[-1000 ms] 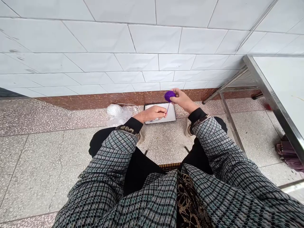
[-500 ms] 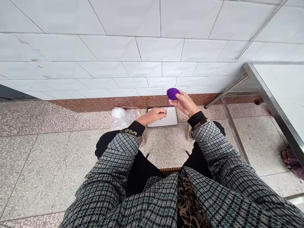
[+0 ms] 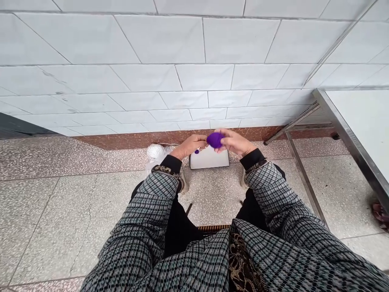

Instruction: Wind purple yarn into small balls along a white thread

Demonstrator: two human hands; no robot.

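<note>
A ball of purple yarn (image 3: pixel 215 140) is held up over a shallow white box, slightly blurred. My right hand (image 3: pixel 236 142) grips it from the right, fingers bent round its side. My left hand (image 3: pixel 191 146) is closed in a pinch, its fingertips right at the ball's left edge. The strand between them is too fine to make out now. A small purple bit (image 3: pixel 196 151) shows just below the left fingers; whether it hangs from them or lies in the box I cannot tell. The white box (image 3: pixel 209 159) with a dark rim rests on the floor below both hands.
White yarn (image 3: pixel 155 151) in clear plastic lies on the floor left of the box. A tiled wall (image 3: pixel 170 40) rises ahead. On the right stands a metal-framed table (image 3: pixel 349 138) with slanting legs. My shoes flank the box.
My right hand has brought the purple yarn ball down and left, close to my left hand. The strand stretched between them earlier no longer shows. The camera view has tilted up a little.
</note>
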